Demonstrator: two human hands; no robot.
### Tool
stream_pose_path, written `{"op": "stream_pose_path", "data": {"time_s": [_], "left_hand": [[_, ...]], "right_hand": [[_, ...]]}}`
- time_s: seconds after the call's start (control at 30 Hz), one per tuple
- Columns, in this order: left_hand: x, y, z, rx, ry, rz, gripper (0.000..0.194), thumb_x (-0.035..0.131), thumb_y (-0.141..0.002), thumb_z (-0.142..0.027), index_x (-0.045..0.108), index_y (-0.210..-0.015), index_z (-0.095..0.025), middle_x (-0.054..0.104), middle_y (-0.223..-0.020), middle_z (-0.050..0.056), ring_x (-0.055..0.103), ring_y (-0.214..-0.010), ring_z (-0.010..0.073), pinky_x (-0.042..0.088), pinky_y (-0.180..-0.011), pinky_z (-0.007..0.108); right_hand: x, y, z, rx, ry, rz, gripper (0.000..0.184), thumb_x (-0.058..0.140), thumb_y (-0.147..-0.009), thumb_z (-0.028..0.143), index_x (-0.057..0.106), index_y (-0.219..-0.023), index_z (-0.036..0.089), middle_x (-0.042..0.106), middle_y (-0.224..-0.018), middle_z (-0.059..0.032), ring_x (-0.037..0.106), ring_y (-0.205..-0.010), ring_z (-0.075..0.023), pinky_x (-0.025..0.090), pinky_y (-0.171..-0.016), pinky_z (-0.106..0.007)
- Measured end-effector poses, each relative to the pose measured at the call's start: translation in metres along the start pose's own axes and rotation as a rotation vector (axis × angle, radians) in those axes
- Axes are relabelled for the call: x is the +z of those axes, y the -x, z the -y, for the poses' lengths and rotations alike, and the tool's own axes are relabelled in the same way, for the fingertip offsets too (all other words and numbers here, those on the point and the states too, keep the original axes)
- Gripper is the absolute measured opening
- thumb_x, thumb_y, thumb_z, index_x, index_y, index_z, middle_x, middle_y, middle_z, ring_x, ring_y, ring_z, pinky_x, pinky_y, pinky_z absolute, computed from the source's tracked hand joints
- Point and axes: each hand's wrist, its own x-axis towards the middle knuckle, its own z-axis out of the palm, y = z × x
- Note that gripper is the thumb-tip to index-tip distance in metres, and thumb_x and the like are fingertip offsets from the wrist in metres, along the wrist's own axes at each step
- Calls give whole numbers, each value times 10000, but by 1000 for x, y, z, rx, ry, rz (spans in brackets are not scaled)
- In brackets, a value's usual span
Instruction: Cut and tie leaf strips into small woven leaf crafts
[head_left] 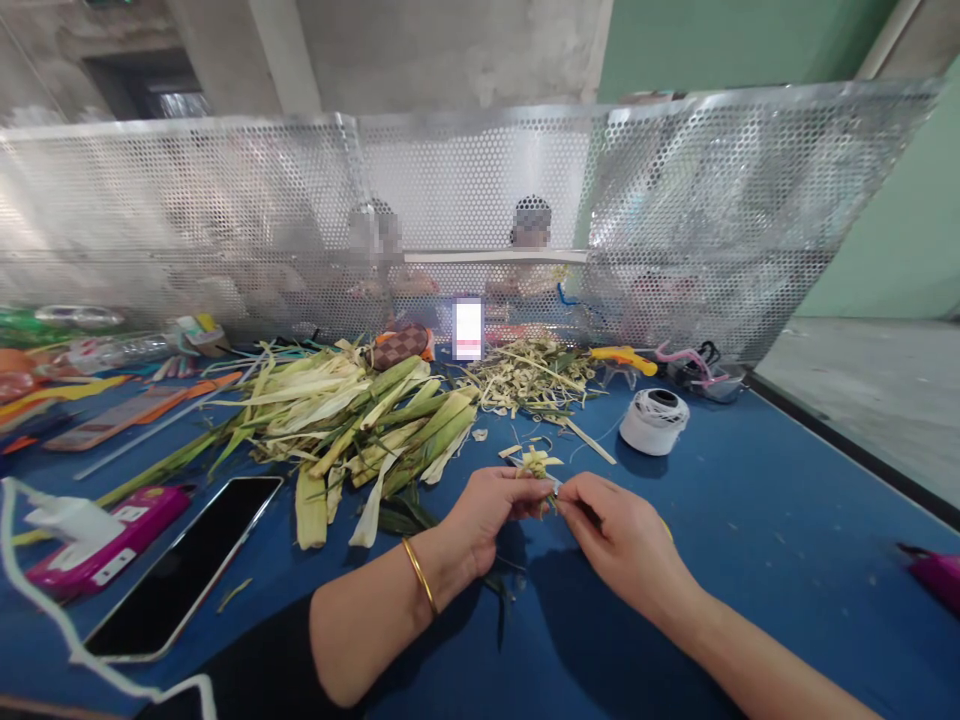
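My left hand (484, 510), with a gold bangle at the wrist, pinches a small flower-like bundle of pale yellow-green husk strips (535, 460) over the blue table. Close against its lower right side, my right hand (619, 535) has thumb and forefinger pressed together. A tiny whitish bit shows at those fingertips, too small to name. Behind my left hand lies a heap of green and cream corn husks (360, 420). Cut husk scraps (532, 375) are piled farther back. A spool of white thread (654, 422) stands beyond my right hand.
At the left are a black-screened phone (187, 570) and a magenta power strip (112, 540) with a white charger and cable. Orange-handled scissors or a similar yellow tool (626, 358) lies behind the spool. A perforated metal screen (472, 160) closes the back; people sit behind it.
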Motion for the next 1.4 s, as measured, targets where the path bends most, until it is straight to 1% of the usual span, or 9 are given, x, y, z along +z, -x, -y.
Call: {"op": "stream_pose_path", "data": {"time_s": [0.1, 0.2, 0.3, 0.43, 0.6, 0.8, 1.13, 1.27, 1.4], "left_hand": [[0, 1, -2, 50, -60, -17, 183, 771, -482, -281, 663, -532, -141, 573, -545, 5, 470, -559, 107, 386, -617, 264], [2, 4, -2, 69, -129, 14, 181, 759, -492, -280, 642, -497, -142, 551, -503, -2, 462, -533, 104, 384, -604, 265], [5, 7, -1, 60, -185, 73, 163, 731, -492, -252, 609, -457, -150, 535, -472, -13, 455, -510, 101, 374, -586, 261], [5, 7, 3, 44, -259, 102, 164, 713, -485, -244, 580, -449, -156, 531, -465, -19, 457, -503, 105, 354, -563, 257], [2, 3, 7, 107, -379, 154, 207, 693, -508, -260, 520, -442, -167, 474, -458, -43, 378, -487, 84, 297, -523, 239], [-1, 1, 10, 268, -603, 141, 215, 663, -586, -265, 532, -455, -156, 430, -462, -46, 362, -516, 88, 286, -526, 227], [2, 3, 2, 160, -339, 182, 280, 727, -607, -407, 687, -654, -134, 580, -609, -14, 460, -613, 107, 350, -630, 231], [3, 4, 4, 171, -315, 164, 263, 739, -577, -376, 670, -621, -126, 553, -591, -24, 430, -597, 95, 328, -615, 228], [4, 4, 8, 144, -349, 120, 329, 746, -561, -432, 623, -561, -127, 493, -529, -37, 382, -545, 85, 289, -565, 235]], "right_hand": [[-4, -2, -3, 145, -74, -85, 221, 492, -870, 381, 581, -755, 215, 602, -659, -14, 524, -588, -145, 407, -556, -260], [-8, -8, -5, 267, -268, -187, 298, 601, -769, 433, 602, -964, 207, 672, -835, -48, 613, -733, -184, 489, -685, -309], [-8, -13, -5, 309, -497, -87, 446, 656, -692, 411, 571, -1074, 198, 693, -912, -61, 649, -820, -204, 513, -772, -354], [-6, -14, -1, 327, -579, 57, 384, 660, -684, 351, 586, -1028, 198, 674, -775, -15, 637, -710, -171, 516, -684, -313], [-8, -12, 0, 439, -676, 148, 347, 679, -670, 413, 593, -916, 184, 664, -740, -24, 631, -699, -169, 498, -658, -294], [-2, -12, -3, 557, -857, 107, 393, 760, -567, 434, 597, -809, 170, 639, -657, -8, 605, -636, -147, 480, -629, -267], [-8, -13, -3, 549, -898, -3, 441, 778, -588, 447, 601, -889, 177, 610, -665, 26, 573, -620, -123, 458, -632, -253], [-6, -13, -2, 547, -910, 4, 459, 779, -584, 461, 597, -892, 174, 611, -679, 18, 572, -638, -130, 459, -649, -261], [-5, -13, 0, 543, -883, 23, 449, 784, -581, 459, 608, -872, 166, 601, -669, 20, 557, -630, -126, 446, -634, -257]]}}
